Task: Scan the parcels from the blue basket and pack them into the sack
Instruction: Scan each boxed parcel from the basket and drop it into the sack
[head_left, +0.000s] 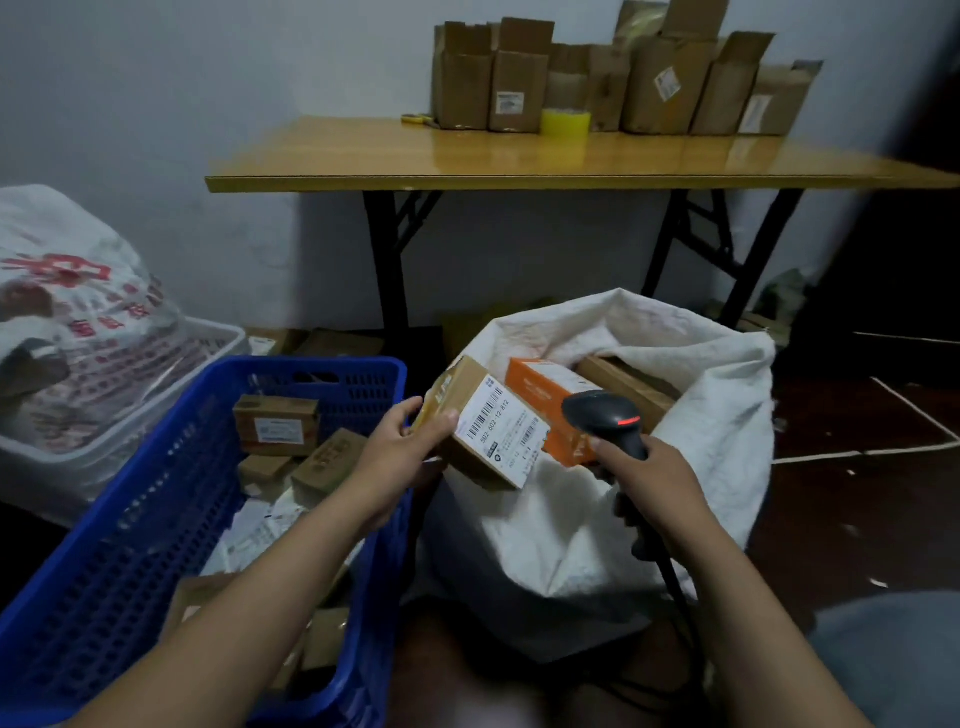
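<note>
Head view: the left hand (400, 449) has its fingers (441, 418) closed on a labelled cardboard parcel (485, 434), label tilted up for reading, above the white sack (701, 415). The right hand (649, 475) grips the barcode scanner (605, 418) beside it. The blue basket (156, 493) sits left of the sack

We have one head-worn view, looking forward and down, close over the blue basket (156, 499) and sack (675, 415), with the table (467, 156) farther ahead.
</note>
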